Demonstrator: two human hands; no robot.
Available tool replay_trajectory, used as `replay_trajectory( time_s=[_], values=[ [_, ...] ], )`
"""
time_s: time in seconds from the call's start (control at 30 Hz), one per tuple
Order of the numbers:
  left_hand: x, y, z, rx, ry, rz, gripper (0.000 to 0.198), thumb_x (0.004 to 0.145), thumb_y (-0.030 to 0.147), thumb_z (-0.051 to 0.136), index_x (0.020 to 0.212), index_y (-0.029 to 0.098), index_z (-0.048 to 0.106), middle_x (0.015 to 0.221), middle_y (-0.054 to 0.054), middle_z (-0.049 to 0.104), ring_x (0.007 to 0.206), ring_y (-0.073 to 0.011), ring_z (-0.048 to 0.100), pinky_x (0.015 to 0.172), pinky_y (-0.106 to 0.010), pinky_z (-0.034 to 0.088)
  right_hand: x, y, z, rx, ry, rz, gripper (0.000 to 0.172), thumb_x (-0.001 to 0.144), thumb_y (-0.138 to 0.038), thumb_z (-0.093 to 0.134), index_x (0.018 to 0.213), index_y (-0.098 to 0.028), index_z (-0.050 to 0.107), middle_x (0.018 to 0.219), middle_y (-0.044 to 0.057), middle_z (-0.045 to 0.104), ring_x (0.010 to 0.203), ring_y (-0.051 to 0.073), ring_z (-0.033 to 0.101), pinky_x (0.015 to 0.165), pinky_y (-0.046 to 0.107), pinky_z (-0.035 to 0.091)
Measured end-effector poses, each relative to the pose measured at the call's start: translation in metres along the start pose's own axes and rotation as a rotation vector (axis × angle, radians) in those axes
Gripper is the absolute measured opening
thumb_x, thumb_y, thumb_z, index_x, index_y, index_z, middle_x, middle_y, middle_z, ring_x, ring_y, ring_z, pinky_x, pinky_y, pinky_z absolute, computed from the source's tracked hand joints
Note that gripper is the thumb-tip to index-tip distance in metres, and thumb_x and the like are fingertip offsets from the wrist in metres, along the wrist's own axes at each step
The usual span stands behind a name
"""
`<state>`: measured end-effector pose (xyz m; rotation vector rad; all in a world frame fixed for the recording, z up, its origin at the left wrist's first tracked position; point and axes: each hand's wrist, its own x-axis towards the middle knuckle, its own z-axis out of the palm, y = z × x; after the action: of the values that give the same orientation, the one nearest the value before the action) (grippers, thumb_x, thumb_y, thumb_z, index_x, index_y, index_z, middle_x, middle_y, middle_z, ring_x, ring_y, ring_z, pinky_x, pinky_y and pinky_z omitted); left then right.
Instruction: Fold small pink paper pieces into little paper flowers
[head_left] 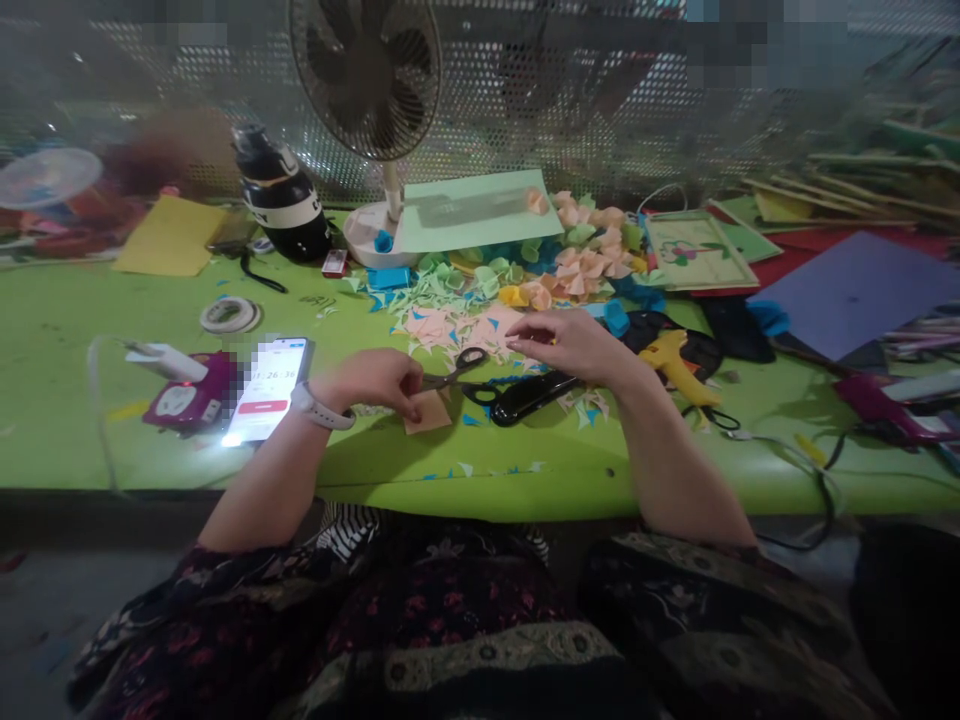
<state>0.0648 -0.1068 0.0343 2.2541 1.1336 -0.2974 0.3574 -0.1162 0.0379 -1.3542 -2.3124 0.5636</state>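
Observation:
My left hand (382, 382) has its fingertips closed on the edge of a small peach paper square (430, 413), low over the table. Just beyond these fingers lies a pair of scissors (471, 358) with dark handles; part of its blades is hidden by the hand. My right hand (559, 342) is at the peach paper scraps (491, 328), its thumb and fingertips close together. Whatever those fingertips may hold is too small to make out. Under the right wrist lies a shiny black elongated object (529, 398).
A lit phone (271, 390) lies by my left wrist, near a purple socket block (184, 392) and tape roll (229, 315). Behind stand a black bottle (289, 205) and fan (367, 75). Folded paper pieces (592, 255) are heaped at the back; a yellow glue gun (679, 362) lies right.

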Motion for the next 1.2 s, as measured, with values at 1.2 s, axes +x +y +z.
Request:
replay_trajectory(
  time_s=[1.2],
  values=[
    [0.025, -0.086, -0.022, -0.915, 1.479, -0.219, 0.017, 0.097, 0.026, 0.049, 0.107, 0.017, 0.059, 0.092, -0.003, 0.069, 0.073, -0.0123, 0.068, 0.053, -0.021, 0.044, 0.007, 0.024, -0.006, -0.227, 0.149, 0.181, 0.022, 0.088, -0.034, 0.059, 0.090, -0.019, 0.074, 0.088, 0.009, 0.075, 0.077, 0.022, 0.065, 0.065, 0.033, 0.041]
  ],
)
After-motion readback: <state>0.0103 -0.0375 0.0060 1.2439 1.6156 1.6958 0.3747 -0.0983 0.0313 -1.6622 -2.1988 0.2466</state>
